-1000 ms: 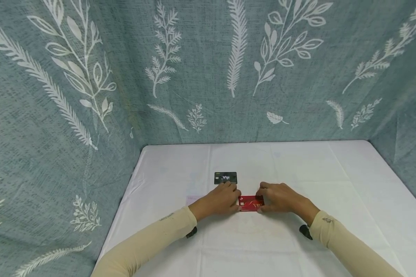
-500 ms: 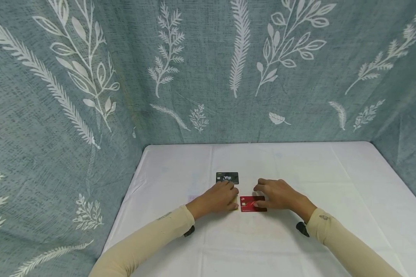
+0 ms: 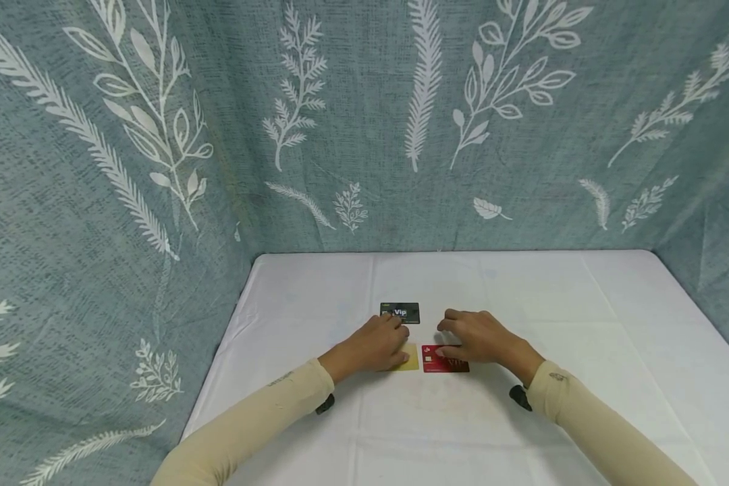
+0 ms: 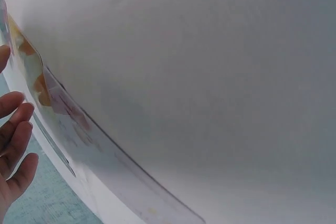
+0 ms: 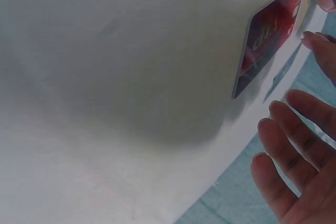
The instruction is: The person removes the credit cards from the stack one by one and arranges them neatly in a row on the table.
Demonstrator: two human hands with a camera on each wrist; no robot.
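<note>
Okay, we have the left hand (image 3: 373, 343) over the yellow card (image 3: 412, 364) and the right hand (image 3: 478, 336) over the red card (image 3: 449, 365), fingers loosely spread, gripping nothing. Red lies flat on the white table (image 3: 437, 418), just right of yellow; we see the black card (image 3: 404, 312) beyond, a pale card (image 4: 107, 153) beside yellow.

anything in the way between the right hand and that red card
Nothing visible stands between the right hand and the glossy red rectangular card, which the hand partly overlaps in the head view. The yellow rectangular card lies to its left, not between them.
</note>
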